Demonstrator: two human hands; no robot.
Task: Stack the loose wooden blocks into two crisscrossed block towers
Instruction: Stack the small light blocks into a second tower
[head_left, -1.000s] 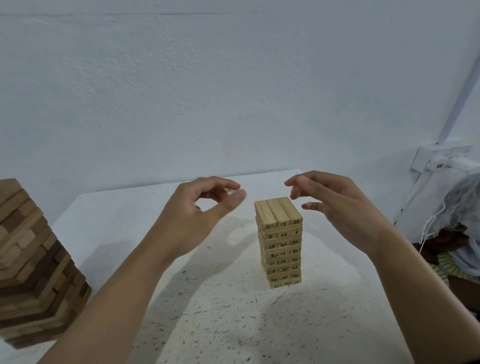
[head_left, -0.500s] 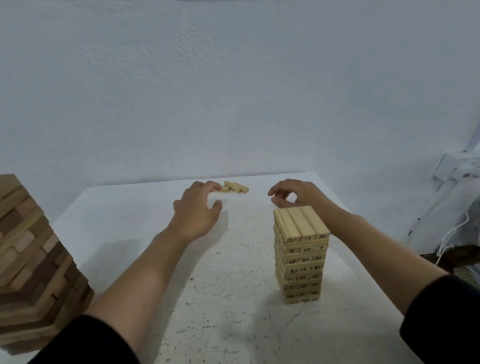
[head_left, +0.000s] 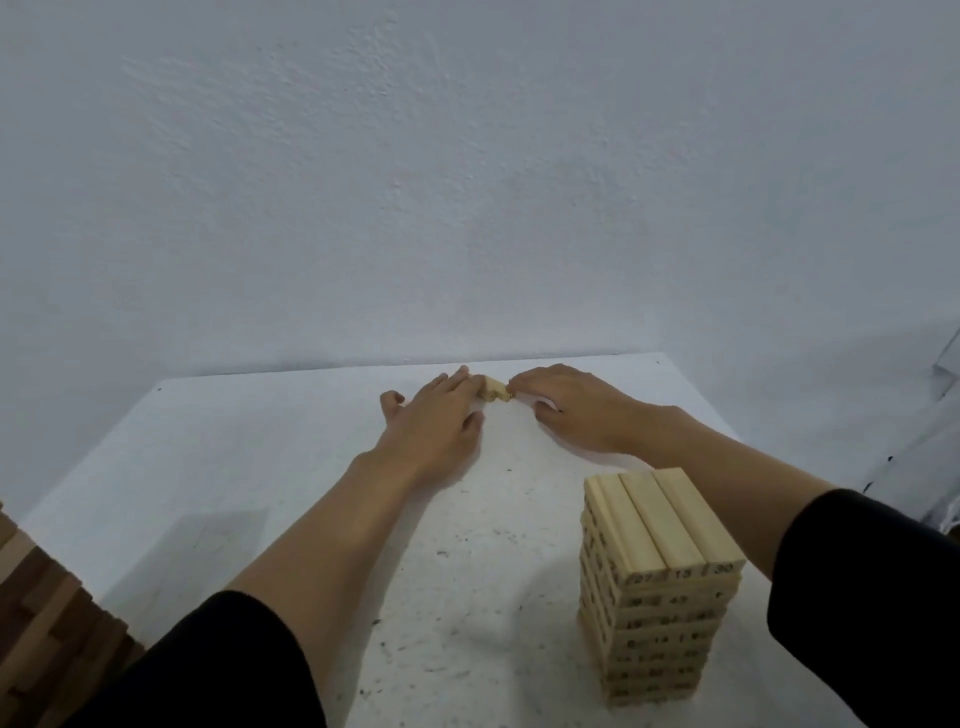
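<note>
Pale wood, plain little sticks: the blocks (head_left: 494, 388) sit way out at the far side of the counter (head_left: 249, 467), near the wall (head_left: 467, 182), sandwiched between both hands. The left hand (head_left: 436, 421) lies low with fingers pretty much straight, the tips touching the left end of the blocks and nothing wrapped around them. The right hand (head_left: 571, 410) has its fingertips against the other end, but honestly I can't tell if it's got a pinch on one or is only nudging, and how many blocks are there is hidden too. The tower (head_left: 660, 582) stands near right, top layer of three running front to back, numbers on the ends. A darker stack (head_left: 47, 623) pokes in at the left edge, mostly cut off. My take on handling: these look light, rigid and fairly slick, so they'd slide on the counter rather than tip, and squeezing them won't hurt anything. I'd grab across the long sides around the middle, thumb opposite fingers, so each one stays level going down crosswise. The right forearm passes close by the tower top, so that's what I'd watch.
</note>
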